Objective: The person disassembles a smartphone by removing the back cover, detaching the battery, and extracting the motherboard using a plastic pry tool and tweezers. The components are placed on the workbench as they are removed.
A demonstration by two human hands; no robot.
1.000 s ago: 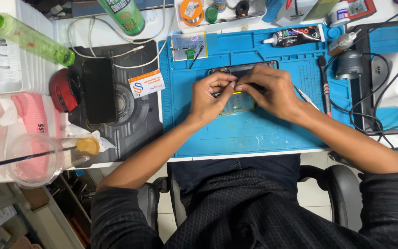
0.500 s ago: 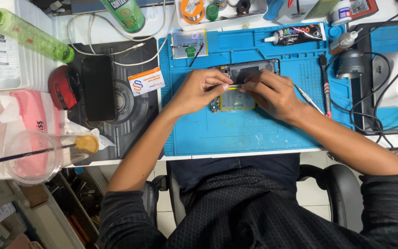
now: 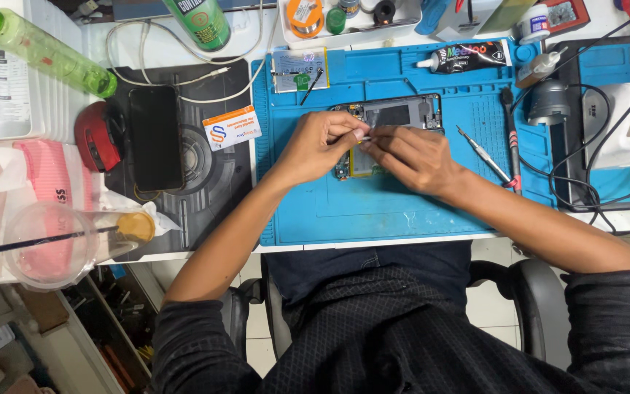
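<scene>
1. Hands meet over opened phone lying on blue mat.
2. Left hand and right hand each pinch one small pale piece between fingertips.
3. Judgement: pull slowly and low, bracing wrists on mat.
4. Screwdriver lies just beside right hand.
</scene>
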